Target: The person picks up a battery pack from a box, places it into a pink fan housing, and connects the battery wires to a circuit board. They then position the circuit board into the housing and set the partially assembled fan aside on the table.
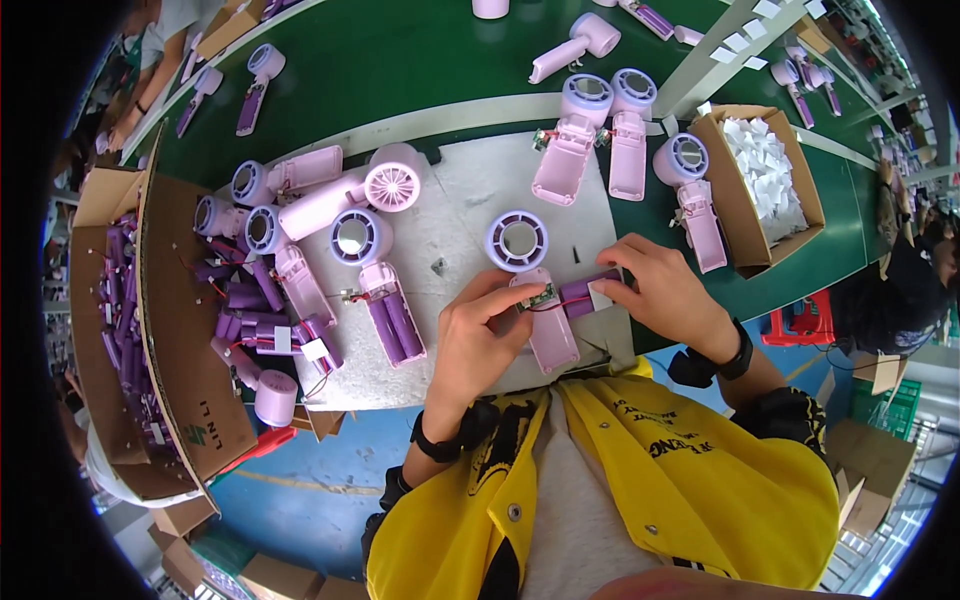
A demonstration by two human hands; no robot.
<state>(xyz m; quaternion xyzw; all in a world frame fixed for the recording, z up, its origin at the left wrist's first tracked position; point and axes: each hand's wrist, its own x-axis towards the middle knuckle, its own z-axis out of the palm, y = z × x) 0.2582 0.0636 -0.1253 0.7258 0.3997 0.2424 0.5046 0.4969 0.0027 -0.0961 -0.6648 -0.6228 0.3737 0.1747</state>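
A pink handheld fan [553,335] with an open handle shell lies in front of me, its round lavender head [517,241] pointing away. My left hand [478,325] is closed at the shell's left side, thumb and index finger on a small green circuit board [541,297] near the neck. Just right of the shell, a purple battery pack [577,294] with a white label is pinched in my right hand [662,292]. Thin wires run between pack and board. Farther left lies another open fan [379,290] with purple cells seated in its handle.
Loose purple battery packs [262,318] and more fans are heaped on the left, beside a cardboard box [190,330] of packs. On the right stand open fans [627,150] and a box [812,212] of white slips. A white upright post [706,55] rises behind them.
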